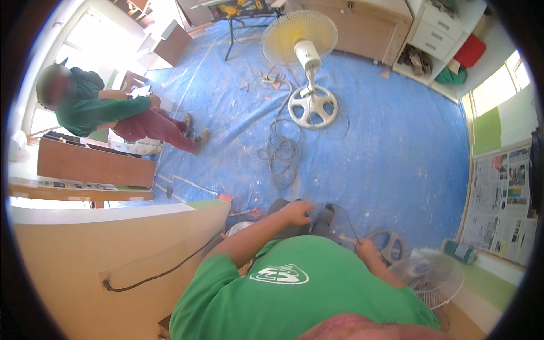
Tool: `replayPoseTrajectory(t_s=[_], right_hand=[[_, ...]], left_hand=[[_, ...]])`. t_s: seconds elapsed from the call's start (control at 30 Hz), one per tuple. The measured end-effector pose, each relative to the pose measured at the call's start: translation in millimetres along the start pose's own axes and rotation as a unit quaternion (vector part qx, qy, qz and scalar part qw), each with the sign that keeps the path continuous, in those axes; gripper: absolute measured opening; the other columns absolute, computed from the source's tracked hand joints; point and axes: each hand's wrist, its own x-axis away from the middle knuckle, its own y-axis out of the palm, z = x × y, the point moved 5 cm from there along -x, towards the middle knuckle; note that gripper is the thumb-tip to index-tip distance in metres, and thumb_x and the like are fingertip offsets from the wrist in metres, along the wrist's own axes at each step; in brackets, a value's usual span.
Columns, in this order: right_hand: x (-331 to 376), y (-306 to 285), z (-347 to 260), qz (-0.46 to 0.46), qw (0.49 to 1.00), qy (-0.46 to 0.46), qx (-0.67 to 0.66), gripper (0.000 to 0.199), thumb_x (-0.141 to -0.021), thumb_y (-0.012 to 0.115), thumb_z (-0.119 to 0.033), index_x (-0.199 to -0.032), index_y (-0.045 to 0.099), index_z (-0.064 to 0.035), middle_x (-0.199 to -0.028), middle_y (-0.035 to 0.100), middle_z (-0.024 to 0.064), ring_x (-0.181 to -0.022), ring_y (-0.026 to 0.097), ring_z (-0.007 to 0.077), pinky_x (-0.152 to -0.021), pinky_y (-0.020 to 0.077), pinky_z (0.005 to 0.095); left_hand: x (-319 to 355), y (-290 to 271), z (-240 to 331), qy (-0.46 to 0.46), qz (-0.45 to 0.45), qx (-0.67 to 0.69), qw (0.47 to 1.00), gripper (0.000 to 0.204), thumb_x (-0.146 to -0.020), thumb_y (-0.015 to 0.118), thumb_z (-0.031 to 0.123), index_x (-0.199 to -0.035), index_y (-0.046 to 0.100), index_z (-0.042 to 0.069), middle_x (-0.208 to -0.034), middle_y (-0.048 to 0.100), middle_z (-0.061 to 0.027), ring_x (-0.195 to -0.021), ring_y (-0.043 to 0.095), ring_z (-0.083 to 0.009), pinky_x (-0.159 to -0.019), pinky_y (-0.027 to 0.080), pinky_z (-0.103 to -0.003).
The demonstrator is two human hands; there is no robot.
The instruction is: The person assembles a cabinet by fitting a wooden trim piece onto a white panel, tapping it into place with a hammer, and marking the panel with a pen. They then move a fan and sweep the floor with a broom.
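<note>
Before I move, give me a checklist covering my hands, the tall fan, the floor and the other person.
1. Right hand on the thin cord: ok, it appears to grip it.
2. Left hand clear of that cord: ok, a gap shows.
3. Tall fan upright on its base: ok.
4. Fan blades stopped: cannot tell.
5. Sheet free of loose cable: not ok, a coil lies on it.
6. Other person apart from the fan: ok, off to the left.
</note>
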Motion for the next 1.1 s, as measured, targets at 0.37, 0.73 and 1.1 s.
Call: replayPoseTrajectory(t_s=[0.37,0.73,1.1], right_hand=[[-74.3,23.6,56.8,-0.183,0.849,-0.155,0.471,0.018,-0.084,0.067,-0.020,-0.094,0.074,-0.0064,-0.089,0.071,0.0167,-0.083,0.069,0.0330,-0.071,0.0540,0.0440],[19.1,10.3,14.0,-0.047,0.854,0.472,-0.214,0.028,-0.093,0.063,-0.017,-0.074,0.064,0.0034,-0.067,0.063,0.0167,-0.052,0.057,0.0286,-0.045,0.0412,0.0491],[19.7,21.5,-87.9,-0.057,0.789,0.488,-0.369,0.015,-0.091,0.063,-0.016,-0.083,0.064,-0.0035,-0.072,0.062,0.0130,-0.057,0.057,0.0246,-0.051,0.0484,0.0410]], left_hand=[[92.5,-60.0,-172.1,-0.196,-0.128,0.291,0.928,0.055,-0.090,0.065,0.037,-0.139,0.055,0.013,-0.132,0.063,-0.0119,-0.120,0.058,-0.0271,-0.102,0.045,-0.040],[24.1,-455.3,-216.5,0.017,0.336,0.358,0.871,0.045,-0.098,0.060,0.026,-0.137,0.055,0.004,-0.117,0.068,-0.0104,-0.102,0.062,-0.0164,-0.094,0.047,-0.031],[-122.2,-343.0,-146.8,-0.016,-0.013,0.230,0.973,0.040,-0.093,0.066,0.041,-0.105,0.073,0.003,-0.085,0.067,-0.0030,-0.081,0.057,-0.0140,-0.075,0.047,-0.031]])
